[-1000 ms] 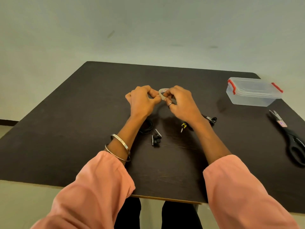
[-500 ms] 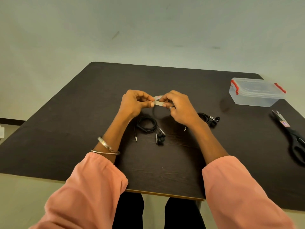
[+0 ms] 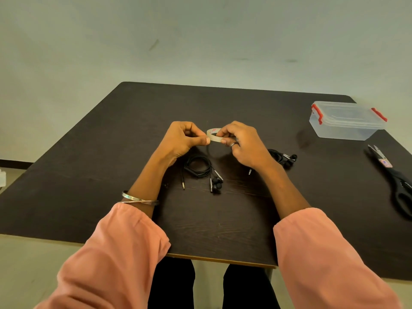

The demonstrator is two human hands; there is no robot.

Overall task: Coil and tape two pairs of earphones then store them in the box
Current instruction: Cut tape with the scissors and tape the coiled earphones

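No text can be read with certainty. The inside of the tape roll (image 3: 213, 135) carries red printing, too small to make out. A small red-and-blue label sits on the scissors (image 3: 389, 172), near the blades; its wording is illegible.

Both hands are holding a tape roll (image 3: 213, 135) above the table (image 3: 111, 134): the left hand (image 3: 182, 141) is pinching its left side, the right hand (image 3: 240, 143) its right. Coiled earphones (image 3: 200, 169) are lying below; a second pair (image 3: 283, 157), a lidded box (image 3: 346, 120) and scissors (image 3: 394, 177) are lying to the right.
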